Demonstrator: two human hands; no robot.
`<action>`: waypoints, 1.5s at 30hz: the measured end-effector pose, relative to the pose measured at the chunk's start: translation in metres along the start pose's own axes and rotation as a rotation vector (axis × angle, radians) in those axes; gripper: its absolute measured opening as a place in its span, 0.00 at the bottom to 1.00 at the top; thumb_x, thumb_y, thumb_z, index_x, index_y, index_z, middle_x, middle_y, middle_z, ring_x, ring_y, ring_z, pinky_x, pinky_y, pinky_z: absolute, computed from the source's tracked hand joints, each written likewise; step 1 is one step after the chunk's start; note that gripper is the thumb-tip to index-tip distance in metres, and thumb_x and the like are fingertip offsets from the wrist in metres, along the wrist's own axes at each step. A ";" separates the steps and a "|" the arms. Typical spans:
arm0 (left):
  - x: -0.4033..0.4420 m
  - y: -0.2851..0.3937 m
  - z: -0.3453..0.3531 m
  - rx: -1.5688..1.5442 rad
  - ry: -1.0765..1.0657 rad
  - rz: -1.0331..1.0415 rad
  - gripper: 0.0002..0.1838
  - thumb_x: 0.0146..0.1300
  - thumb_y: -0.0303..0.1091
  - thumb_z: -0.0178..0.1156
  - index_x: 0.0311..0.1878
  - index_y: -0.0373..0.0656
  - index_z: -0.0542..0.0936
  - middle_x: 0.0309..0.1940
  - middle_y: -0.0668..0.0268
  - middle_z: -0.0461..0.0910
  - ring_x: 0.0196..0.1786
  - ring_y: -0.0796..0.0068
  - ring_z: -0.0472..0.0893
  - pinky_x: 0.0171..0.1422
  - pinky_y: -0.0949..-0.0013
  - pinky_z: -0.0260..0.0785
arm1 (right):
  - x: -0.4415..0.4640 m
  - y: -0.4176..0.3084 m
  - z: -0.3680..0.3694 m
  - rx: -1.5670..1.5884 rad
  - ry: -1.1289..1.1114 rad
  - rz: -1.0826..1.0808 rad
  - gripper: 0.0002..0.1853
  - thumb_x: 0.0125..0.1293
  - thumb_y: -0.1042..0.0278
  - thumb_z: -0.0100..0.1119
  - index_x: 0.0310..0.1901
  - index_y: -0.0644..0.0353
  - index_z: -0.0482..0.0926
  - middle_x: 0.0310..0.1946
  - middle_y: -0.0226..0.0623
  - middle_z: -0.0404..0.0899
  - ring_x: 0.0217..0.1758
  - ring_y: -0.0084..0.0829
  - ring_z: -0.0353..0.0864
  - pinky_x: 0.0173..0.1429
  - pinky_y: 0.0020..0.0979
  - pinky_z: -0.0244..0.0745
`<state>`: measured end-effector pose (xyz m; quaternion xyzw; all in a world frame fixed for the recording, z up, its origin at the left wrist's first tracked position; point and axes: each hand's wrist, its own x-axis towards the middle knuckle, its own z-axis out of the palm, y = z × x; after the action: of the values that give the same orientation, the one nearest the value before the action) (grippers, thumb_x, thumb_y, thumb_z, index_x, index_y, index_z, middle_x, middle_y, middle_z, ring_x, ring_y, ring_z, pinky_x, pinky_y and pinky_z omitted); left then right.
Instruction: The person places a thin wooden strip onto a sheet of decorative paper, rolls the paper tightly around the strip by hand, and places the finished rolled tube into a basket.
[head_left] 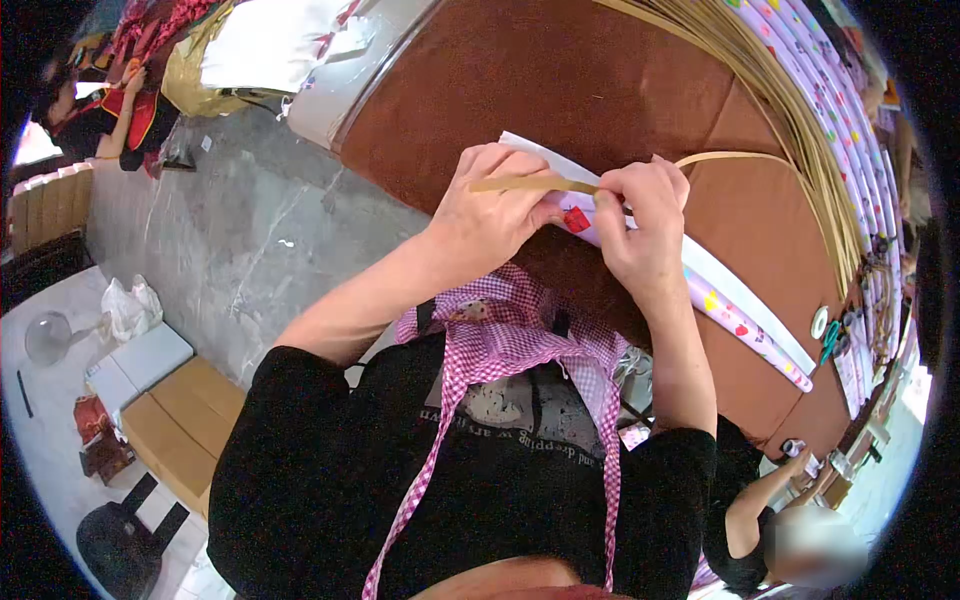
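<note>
A white and lilac sheet (pixel 735 305) with small coloured prints lies folded lengthwise on the brown table. My left hand (pixel 495 205) is closed at its far end, with a thin tan strip (pixel 530 184) running across the fingers. My right hand (pixel 640 215) pinches the same strip between thumb and fingers, above the sheet. A red patch (pixel 577 220) shows on the sheet between my hands. The strip's course beneath my right hand is hidden.
Long tan strips (pixel 800 130) curve over the brown table (pixel 480 80), beside rolled printed sheets (pixel 790 60). Tape (pixel 820 322) and teal scissors (pixel 831 342) lie at the right. Co-workers sit at lower right and upper left. Cardboard boxes (pixel 185 420) stand at lower left.
</note>
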<state>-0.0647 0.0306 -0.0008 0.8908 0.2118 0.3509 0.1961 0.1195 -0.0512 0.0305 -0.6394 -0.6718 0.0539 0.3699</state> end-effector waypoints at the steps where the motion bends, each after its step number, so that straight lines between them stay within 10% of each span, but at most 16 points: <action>1: 0.000 0.000 0.001 -0.020 0.011 -0.013 0.19 0.49 0.34 0.73 0.46 0.45 0.82 0.43 0.67 0.79 0.49 0.62 0.77 0.55 0.56 0.66 | 0.000 0.001 0.000 0.003 0.000 0.003 0.04 0.59 0.78 0.61 0.34 0.58 0.78 0.29 0.32 0.77 0.38 0.36 0.78 0.69 0.49 0.64; 31: -0.008 -0.010 -0.022 -0.105 0.097 -0.222 0.19 0.55 0.31 0.72 0.50 0.40 0.80 0.49 0.59 0.78 0.53 0.54 0.76 0.60 0.56 0.67 | 0.000 0.009 -0.001 0.098 -0.101 0.050 0.05 0.61 0.75 0.65 0.37 0.55 0.81 0.33 0.31 0.80 0.45 0.35 0.80 0.71 0.48 0.61; 45: 0.006 -0.033 -0.029 -0.205 0.063 -0.325 0.05 0.59 0.28 0.68 0.37 0.40 0.82 0.35 0.64 0.82 0.42 0.61 0.79 0.51 0.61 0.67 | 0.002 0.004 -0.001 0.019 -0.130 0.051 0.04 0.61 0.73 0.66 0.37 0.58 0.80 0.31 0.33 0.78 0.41 0.37 0.78 0.70 0.48 0.62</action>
<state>-0.0889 0.0671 0.0057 0.8088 0.3220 0.3621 0.3332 0.1240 -0.0496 0.0298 -0.6477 -0.6775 0.1110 0.3303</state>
